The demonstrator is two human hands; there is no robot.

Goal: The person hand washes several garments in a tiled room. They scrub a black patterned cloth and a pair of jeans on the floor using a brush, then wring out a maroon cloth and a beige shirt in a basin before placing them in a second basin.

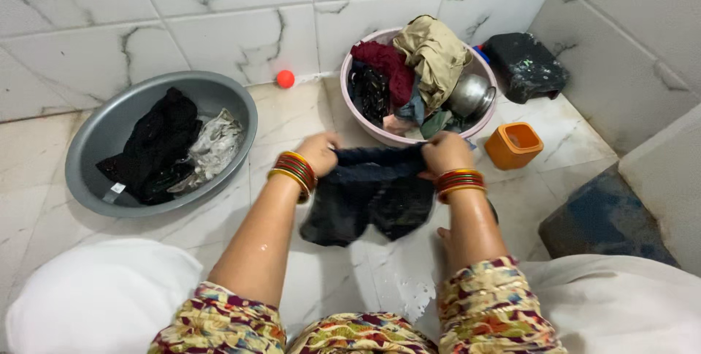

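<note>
Both hands, left hand (319, 152) and right hand (445, 153), have fingers closed on the top edge of a dark wet garment (369, 200), which hangs lengthwise toward the floor (350, 273) between basins.

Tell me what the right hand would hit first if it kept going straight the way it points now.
The right hand, gripping the dark wet garment, points away from the body toward the wall. Going straight on, it would probably meet the pink tub of laundry first, though depth is hard to judge.

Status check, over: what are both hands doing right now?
Left hand and right hand both gripping dark wet cloth. Cloth hangs over wet floor. Pink tub just beyond.
</note>
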